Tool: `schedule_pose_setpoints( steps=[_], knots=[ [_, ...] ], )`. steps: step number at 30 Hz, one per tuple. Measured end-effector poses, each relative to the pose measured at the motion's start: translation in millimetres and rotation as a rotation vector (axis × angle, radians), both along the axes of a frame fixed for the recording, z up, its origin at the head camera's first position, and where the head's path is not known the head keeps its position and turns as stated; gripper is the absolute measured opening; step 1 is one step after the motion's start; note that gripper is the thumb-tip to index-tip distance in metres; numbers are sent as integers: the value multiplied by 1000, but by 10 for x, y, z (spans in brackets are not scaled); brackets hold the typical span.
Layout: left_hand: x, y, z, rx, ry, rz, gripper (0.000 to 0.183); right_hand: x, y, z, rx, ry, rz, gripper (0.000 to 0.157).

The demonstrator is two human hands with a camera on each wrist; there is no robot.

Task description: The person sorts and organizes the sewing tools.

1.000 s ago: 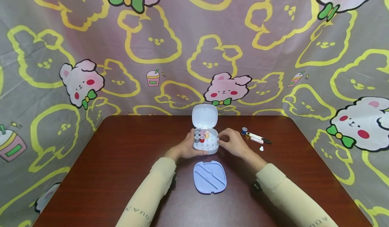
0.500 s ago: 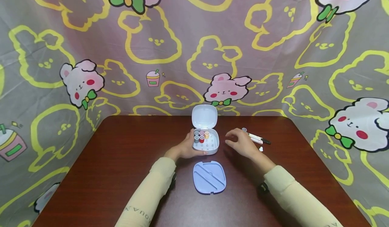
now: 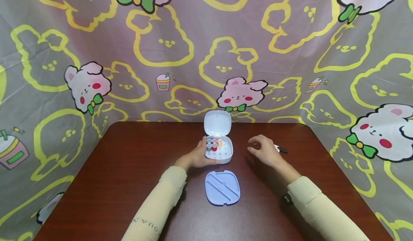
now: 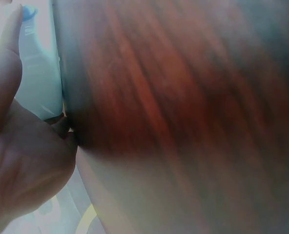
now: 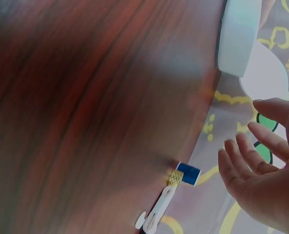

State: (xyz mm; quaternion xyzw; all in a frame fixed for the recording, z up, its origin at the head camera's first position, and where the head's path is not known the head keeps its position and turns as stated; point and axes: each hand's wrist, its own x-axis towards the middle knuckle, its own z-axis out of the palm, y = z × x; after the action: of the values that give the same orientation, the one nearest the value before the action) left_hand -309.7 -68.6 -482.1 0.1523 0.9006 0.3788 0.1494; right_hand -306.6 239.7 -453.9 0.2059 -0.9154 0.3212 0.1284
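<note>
In the head view my left hand holds the pale sewing box at its left side, thumb along the front. The box stands with its lid raised. Several thread spools, among them a red spool and an orange one, stand on pegs at its back left; other pegs are bare. My right hand hovers to the right of the box, fingers loosely bent and holding nothing. In the right wrist view a blue thread spool and a gold thimble lie beyond the fingertips.
A blue divided tray lies in front of the box. Beside the thimble in the right wrist view are a slim white tool and a small white piece. A black tip shows past my right hand. A patterned cloth hangs behind the table.
My right hand has moved away from the box's right edge, rightward over the small items, and now covers most of them in the head view. My left hand stays on the box.
</note>
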Motion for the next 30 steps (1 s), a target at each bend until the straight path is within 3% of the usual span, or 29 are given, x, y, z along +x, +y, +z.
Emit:
schedule_pose_setpoints(
  steps=[17, 30],
  knots=[
    [19, 3, 43, -1, 0, 0, 130, -99, 260, 52, -11, -23, -53, 26],
    [1, 9, 8, -3, -2, -1, 130, -165, 387, 27, -55, -66, -94, 32]
  ],
)
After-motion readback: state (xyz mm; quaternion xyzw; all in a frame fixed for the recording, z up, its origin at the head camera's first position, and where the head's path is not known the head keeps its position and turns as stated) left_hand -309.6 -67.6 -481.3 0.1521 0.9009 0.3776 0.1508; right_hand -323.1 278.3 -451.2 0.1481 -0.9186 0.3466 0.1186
